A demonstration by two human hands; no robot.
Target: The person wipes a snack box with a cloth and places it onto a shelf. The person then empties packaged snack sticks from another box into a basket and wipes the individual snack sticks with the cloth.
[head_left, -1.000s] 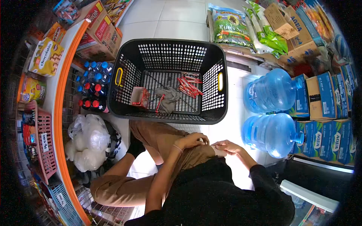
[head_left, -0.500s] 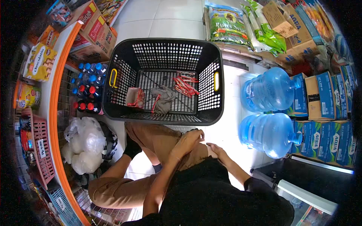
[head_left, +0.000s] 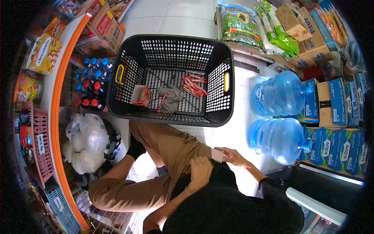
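My left hand (head_left: 200, 171) lies on the thigh of the brown trousers (head_left: 156, 193), its fingers curled closed on the cloth beside the black shirt (head_left: 233, 199). Just to its right, my right hand (head_left: 230, 156) pinches a small pale flat piece (head_left: 217, 155) at the edge of the trousers; its kind is unclear. Beyond my knees stands a black perforated basket (head_left: 171, 121). Inside it lie a grey cloth (head_left: 170, 99), several red-and-white sticks or packets (head_left: 193, 85) and a small open red-and-white box (head_left: 140, 95).
Two large blue water jugs (head_left: 278, 93) lie on their sides at right, before stacked blue cartons (head_left: 331, 150). Capped bottles (head_left: 93, 86) and white plastic bags (head_left: 87, 142) sit at left, by an orange-edged shelf (head_left: 62, 128). A green sack (head_left: 241, 27) rests at the back.
My left hand has moved down and to the right, from the knee to nearer the shirt. In my right hand a pale piece now shows. The view has shifted slightly.
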